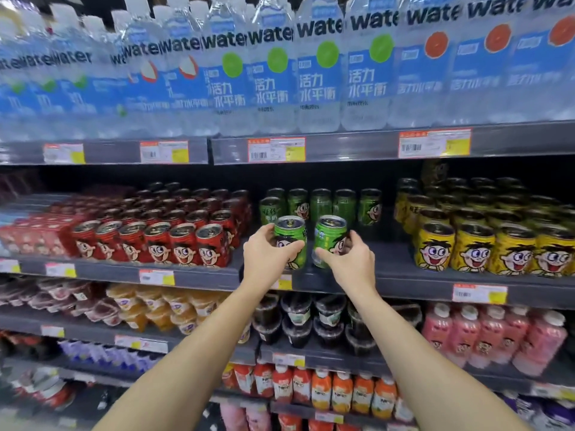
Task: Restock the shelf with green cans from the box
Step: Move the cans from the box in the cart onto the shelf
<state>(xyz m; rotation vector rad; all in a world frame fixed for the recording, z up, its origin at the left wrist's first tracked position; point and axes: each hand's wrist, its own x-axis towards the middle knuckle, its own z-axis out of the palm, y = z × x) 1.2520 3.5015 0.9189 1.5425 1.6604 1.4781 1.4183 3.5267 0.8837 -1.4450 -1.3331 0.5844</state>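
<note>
My left hand [264, 255] grips a green can [292, 234] with a cartoon face, and my right hand [351, 259] grips a second green can [328, 236] beside it. Both cans are upright at the front of the grey shelf [395, 276], close together. I cannot tell whether their bases touch the shelf. Behind them stands a row of several green cans [320, 203] at the back of the same bay. The box is not in view.
Red cans [186, 244] fill the shelf to the left, yellow cans [473, 244] to the right. Bare shelf lies between the green cans and the yellow ones. Water bottles [317, 73] line the shelf above; jelly cups and pink bottles sit below.
</note>
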